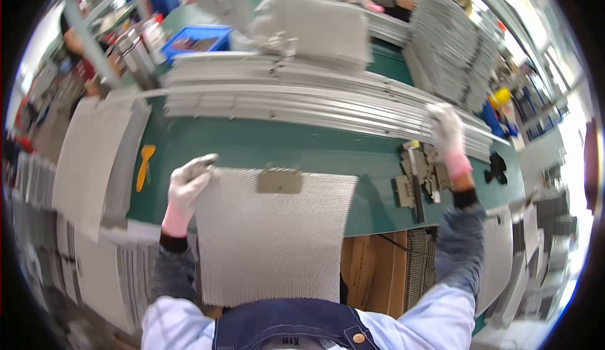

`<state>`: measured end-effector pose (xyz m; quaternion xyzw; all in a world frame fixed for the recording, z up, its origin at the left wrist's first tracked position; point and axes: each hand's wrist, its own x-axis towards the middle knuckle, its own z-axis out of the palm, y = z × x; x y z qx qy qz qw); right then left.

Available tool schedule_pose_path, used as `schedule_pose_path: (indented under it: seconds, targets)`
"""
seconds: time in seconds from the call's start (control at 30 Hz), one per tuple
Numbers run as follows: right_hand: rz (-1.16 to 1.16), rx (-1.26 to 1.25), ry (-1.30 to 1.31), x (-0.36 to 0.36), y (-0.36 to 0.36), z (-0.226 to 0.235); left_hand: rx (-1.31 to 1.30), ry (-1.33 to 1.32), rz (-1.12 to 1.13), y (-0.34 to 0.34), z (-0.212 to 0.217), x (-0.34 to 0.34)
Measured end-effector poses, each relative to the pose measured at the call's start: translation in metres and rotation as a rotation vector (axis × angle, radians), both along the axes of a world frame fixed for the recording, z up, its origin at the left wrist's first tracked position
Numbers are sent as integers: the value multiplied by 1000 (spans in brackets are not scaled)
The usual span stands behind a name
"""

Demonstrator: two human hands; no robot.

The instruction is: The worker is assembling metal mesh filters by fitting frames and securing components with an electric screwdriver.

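Observation:
A silvery mesh sheet (274, 236) lies over the table's front edge, its lower end reaching my apron. My left hand (188, 189), in a white and pink glove, is closed at the sheet's upper left corner, thumb and fingers together on it. A small grey-brown plate (280, 182) sits at the middle of the sheet's top edge. My right hand (447, 132), gloved alike, is reached out at the right end of a stack of long metal profiles (302, 101). Motion blurs its fingers, so I cannot tell whether they grip a profile.
A hammer (415, 183) lies among small grey-brown plates (403, 192) at the right. Left are a yellow scraper (145, 168) and stacked panels (94, 154). Behind the profiles stand a blue tray (198, 40) and sheet stacks (315, 28). A cardboard box (372, 271) sits below the table edge.

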<state>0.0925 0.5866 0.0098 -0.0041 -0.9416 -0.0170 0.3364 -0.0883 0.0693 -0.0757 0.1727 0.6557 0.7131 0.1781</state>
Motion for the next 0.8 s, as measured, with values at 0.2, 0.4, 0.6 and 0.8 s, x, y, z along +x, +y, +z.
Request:
schedule_pose_path:
  seconds: [0.2, 0.4, 0.6, 0.8]
  targets:
    - [384, -284, -142, 44, -152, 94, -26, 196, -178, 18, 61, 40]
    - [672, -302, -391, -29, -288, 109, 53, 203, -143, -8, 94, 76]
    - [717, -660, -842, -67, -334, 101, 168, 139, -51, -28, 99, 94]
    - [788, -367, -607, -78, -359, 86, 162, 101, 50, -43, 95, 89]
